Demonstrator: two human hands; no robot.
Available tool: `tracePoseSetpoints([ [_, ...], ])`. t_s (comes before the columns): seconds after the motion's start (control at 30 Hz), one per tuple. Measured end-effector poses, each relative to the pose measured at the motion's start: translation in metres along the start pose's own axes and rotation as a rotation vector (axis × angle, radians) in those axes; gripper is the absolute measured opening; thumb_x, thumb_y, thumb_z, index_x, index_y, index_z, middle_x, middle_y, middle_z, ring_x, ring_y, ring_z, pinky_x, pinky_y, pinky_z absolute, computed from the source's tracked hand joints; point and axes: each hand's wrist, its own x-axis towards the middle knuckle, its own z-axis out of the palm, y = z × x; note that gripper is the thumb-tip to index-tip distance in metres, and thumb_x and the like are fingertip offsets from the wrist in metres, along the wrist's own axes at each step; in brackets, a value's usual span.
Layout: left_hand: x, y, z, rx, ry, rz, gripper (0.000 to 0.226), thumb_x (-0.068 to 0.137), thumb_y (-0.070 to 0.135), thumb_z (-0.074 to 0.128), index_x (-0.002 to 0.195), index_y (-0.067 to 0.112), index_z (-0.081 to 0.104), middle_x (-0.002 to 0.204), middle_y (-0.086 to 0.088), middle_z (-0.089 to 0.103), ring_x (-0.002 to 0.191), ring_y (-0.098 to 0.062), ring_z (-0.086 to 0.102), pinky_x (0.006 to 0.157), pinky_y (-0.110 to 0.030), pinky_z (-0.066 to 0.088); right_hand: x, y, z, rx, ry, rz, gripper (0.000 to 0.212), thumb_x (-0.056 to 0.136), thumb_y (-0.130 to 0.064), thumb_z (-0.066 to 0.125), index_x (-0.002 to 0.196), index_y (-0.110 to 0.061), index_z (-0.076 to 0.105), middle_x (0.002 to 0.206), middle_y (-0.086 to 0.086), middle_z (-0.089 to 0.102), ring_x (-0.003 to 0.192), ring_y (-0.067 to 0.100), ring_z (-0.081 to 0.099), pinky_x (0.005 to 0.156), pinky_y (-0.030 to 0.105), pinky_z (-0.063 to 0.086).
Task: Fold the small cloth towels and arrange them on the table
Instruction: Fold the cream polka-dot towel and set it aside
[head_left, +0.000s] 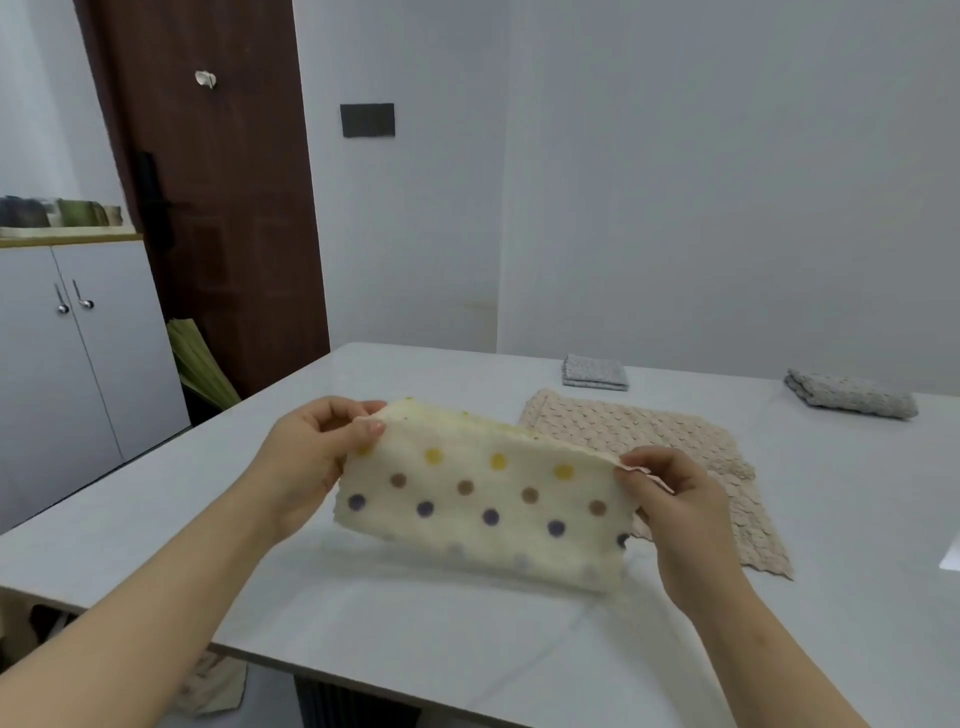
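A cream towel with yellow, brown and purple dots (483, 499) hangs folded in half above the white table (363, 613). My left hand (306, 457) pinches its upper left corner, and my right hand (675, 499) pinches its upper right corner. The towel's lower fold hangs just over the tabletop. Behind it a beige textured towel (665, 447) lies spread flat on the table. Two folded grey towels rest farther back: one (595, 372) near the far edge, the other (852, 396) at the far right.
A grey cabinet (78, 364) stands at the left beside a dark brown door (218, 208). A beige cloth (213, 686) lies on the floor under the table's near left corner. A white wall runs behind the table.
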Motion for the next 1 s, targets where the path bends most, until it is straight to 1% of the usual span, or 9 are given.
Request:
tracePoseSetpoints([
  [0.1,-0.010,0.022,-0.001,-0.068,-0.005,0.068,0.021,0.087,0.000,0.053,0.068,0.009,0.052,0.087,0.003,0.067,0.073,-0.017,0.061,0.061,-0.030,0.047,-0.003,-0.021,-0.003,0.118,-0.017,0.016,0.029,0.083,0.008,0.055,0.069,-0.016,0.061,0.068,-0.003,0.056,0.060,0.013,0.050,0.051,0.024,0.040],
  [0.17,-0.011,0.027,-0.003,-0.074,-0.020,0.046,0.021,0.086,0.003,0.054,0.067,0.011,0.053,0.076,0.007,0.071,0.065,-0.013,0.064,0.058,-0.028,0.049,-0.004,-0.034,-0.006,0.127,-0.034,0.040,0.027,0.084,0.005,0.056,0.069,-0.017,0.061,0.065,-0.003,0.057,0.054,0.012,0.051,0.046,0.023,0.039],
  [0.27,-0.008,0.015,-0.005,-0.002,-0.053,-0.046,0.023,0.084,0.003,0.059,0.064,0.013,0.055,0.082,0.000,0.072,0.073,-0.021,0.060,0.069,-0.034,0.046,-0.004,-0.035,-0.010,-0.060,-0.050,0.092,0.020,0.084,0.001,0.058,0.073,-0.016,0.062,0.067,0.001,0.058,0.049,0.009,0.053,0.044,0.020,0.039],
  [0.37,-0.011,-0.020,-0.008,0.246,-0.061,-0.130,0.020,0.083,0.006,0.064,0.067,0.012,0.055,0.092,-0.010,0.066,0.069,-0.019,0.057,0.058,-0.027,0.047,-0.007,-0.010,-0.013,-0.305,-0.041,0.131,0.020,0.084,0.000,0.058,0.073,-0.017,0.062,0.072,0.004,0.060,0.059,0.016,0.052,0.048,0.024,0.040],
  [0.53,-0.020,-0.064,-0.013,0.755,-0.108,-0.069,0.008,0.083,0.019,0.066,0.078,0.014,0.063,0.082,0.002,0.067,0.063,-0.011,0.060,0.058,-0.019,0.046,-0.012,0.028,-0.014,-0.680,-0.106,0.052,0.031,0.082,-0.003,0.053,0.068,-0.030,0.055,0.071,-0.010,0.058,0.068,0.008,0.052,0.055,0.018,0.034],
  [0.7,-0.015,-0.053,-0.005,0.852,-0.100,0.028,0.006,0.084,0.019,0.064,0.078,0.018,0.063,0.073,0.009,0.060,0.059,-0.008,0.048,0.055,-0.019,0.036,-0.005,0.038,-0.014,-0.797,-0.121,0.039,0.018,0.087,-0.012,0.048,0.085,-0.029,0.055,0.073,-0.015,0.055,0.068,0.002,0.049,0.055,0.018,0.034],
  [0.8,-0.005,-0.040,-0.002,0.766,-0.107,0.053,0.009,0.082,0.014,0.066,0.074,0.014,0.063,0.071,0.006,0.060,0.064,-0.012,0.051,0.061,-0.021,0.040,-0.004,0.041,-0.014,-0.838,-0.132,0.031,0.020,0.089,-0.012,0.046,0.093,-0.027,0.059,0.076,-0.012,0.056,0.075,0.011,0.050,0.058,0.023,0.033],
  [0.93,0.005,-0.051,-0.003,0.941,-0.190,-0.060,0.009,0.082,0.014,0.062,0.076,0.019,0.058,0.080,0.004,0.059,0.071,-0.010,0.052,0.062,-0.019,0.039,-0.004,0.041,-0.013,-0.893,-0.137,0.026,0.021,0.087,-0.009,0.047,0.095,-0.020,0.064,0.079,-0.006,0.057,0.076,0.013,0.048,0.055,0.018,0.032],
  [1.0,0.007,-0.061,-0.005,0.972,-0.236,-0.129,0.008,0.084,0.015,0.060,0.086,0.022,0.055,0.089,0.003,0.057,0.075,-0.009,0.051,0.063,-0.018,0.040,-0.005,0.040,-0.013,-0.909,-0.143,0.027,0.022,0.087,-0.009,0.047,0.096,-0.019,0.065,0.079,-0.005,0.058,0.076,0.013,0.049,0.056,0.024,0.033],
])
